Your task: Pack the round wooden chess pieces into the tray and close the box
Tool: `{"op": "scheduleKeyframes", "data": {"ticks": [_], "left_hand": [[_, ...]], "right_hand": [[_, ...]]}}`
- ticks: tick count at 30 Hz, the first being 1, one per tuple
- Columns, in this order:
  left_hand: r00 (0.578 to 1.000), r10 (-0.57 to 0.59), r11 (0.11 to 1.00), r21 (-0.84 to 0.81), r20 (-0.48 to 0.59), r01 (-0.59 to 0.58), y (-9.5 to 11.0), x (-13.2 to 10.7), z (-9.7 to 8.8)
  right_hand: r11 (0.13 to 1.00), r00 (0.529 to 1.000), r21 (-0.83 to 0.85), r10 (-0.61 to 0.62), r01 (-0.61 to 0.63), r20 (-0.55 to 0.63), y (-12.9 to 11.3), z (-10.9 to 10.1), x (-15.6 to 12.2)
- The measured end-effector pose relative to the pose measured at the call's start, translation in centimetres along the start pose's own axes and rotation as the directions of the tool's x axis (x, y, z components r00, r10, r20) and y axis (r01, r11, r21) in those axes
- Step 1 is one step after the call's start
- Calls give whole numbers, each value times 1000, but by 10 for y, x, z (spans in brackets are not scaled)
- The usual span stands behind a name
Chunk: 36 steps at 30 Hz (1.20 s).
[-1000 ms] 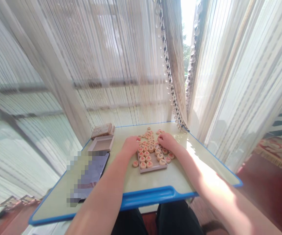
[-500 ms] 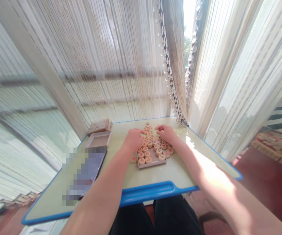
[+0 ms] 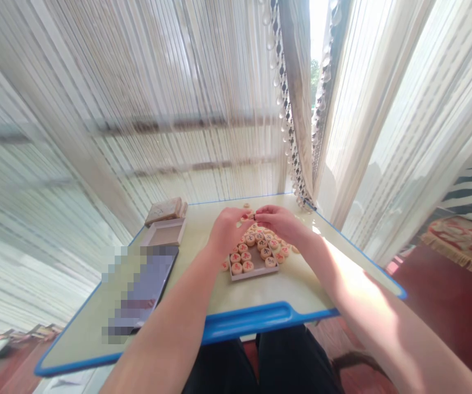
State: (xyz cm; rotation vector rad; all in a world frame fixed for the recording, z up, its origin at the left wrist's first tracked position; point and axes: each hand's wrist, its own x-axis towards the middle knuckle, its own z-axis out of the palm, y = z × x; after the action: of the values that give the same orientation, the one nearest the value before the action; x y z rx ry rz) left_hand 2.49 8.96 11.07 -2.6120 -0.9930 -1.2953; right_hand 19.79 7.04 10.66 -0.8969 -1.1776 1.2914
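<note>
Both of my hands meet above the far part of a pile of round wooden xiangqi pieces, marked with red or dark characters. My right hand pinches one piece with a dark mark at its fingertips. My left hand curls in from the other side, its fingers and thumb closed at the same piece. Below them lies a shallow box tray. Pieces stand in it along the left, right and far sides, with bare floor showing in the middle. My hands hide part of the pile.
An empty box lid lies at the left, in front of a stacked pair of boxes. Nearer is a tablet, partly pixelated. The table's blue edge runs in front of my lap. String curtains hang behind.
My hands have come together over the pile, the right moving left and the left slightly right. A dark-marked piece now shows between their fingertips.
</note>
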Motion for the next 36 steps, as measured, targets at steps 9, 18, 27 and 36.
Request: {"op": "scheduleKeyframes", "data": {"ticks": [9, 18, 27, 36], "left_hand": [[1000, 8, 1000, -13, 25, -7, 0, 0, 2], [981, -153, 985, 61, -115, 161, -5, 2, -5], [981, -158, 984, 64, -113, 166, -2, 3, -4], [985, -135, 988, 56, -107, 142, -3, 2, -2]], "right_hand": [[997, 996, -17, -77, 78, 48, -1, -1, 0], [354, 911, -859, -321, 369, 259, 19, -8, 3], [308, 926, -874, -137, 377, 351, 20, -6, 5], [383, 946, -866, -105, 323, 307, 21, -6, 7]]}}
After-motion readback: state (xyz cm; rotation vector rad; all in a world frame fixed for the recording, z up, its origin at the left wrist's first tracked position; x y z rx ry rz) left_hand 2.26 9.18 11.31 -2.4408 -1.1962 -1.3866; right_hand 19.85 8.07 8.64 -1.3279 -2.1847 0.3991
